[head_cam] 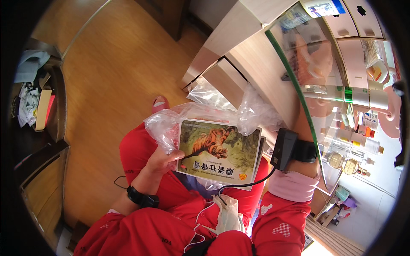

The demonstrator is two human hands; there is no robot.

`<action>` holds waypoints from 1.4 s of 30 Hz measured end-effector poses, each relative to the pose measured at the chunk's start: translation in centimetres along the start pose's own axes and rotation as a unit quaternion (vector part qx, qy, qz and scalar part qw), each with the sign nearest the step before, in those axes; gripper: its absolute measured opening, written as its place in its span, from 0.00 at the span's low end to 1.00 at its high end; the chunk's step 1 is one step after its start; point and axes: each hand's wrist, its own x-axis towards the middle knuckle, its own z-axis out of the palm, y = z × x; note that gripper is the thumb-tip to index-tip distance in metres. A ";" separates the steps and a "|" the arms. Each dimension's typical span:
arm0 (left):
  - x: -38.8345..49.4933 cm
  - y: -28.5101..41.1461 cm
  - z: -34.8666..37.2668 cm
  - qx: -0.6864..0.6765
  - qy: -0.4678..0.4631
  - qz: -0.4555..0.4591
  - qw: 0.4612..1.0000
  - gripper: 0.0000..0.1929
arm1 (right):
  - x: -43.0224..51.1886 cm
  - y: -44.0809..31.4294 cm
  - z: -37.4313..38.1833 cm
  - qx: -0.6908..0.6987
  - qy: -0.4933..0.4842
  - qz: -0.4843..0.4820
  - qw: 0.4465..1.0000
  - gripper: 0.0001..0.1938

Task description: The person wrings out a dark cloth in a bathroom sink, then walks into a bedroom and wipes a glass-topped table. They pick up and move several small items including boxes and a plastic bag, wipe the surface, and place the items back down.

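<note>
My left hand grips the left edge of a flat medicated-plaster packet with a tiger picture and printed writing, its thumb on the front face. At least one similar packet shows behind its right edge. A clear plastic bag lies around the upper left of the packet, above my lap. My right arm reaches up past the green edge of a glass tabletop. Through the glass, blurred by reflections, my right hand shows faintly; whether it holds anything cannot be told.
Bottles and a white tube with a green band stand at the right, near small drawers. More clear plastic hangs by an open cabinet compartment. A black cable runs from my right wrist device. A dark shelf with clutter is at the left.
</note>
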 end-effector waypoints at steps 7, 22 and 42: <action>-0.4 0.0 -0.9 0.030 0.004 -0.030 0.999 0.37 | -0.5 0.7 1.0 -0.005 0.046 0.044 0.998 0.36; -0.1 0.9 -0.7 0.070 -0.025 -0.047 0.996 0.36 | -6.5 -0.5 -2.1 0.128 0.008 0.024 0.991 0.22; 0.0 0.3 -0.7 0.029 -0.044 -0.014 0.999 0.34 | -8.0 -4.4 -1.6 -0.211 0.037 -0.037 0.976 0.35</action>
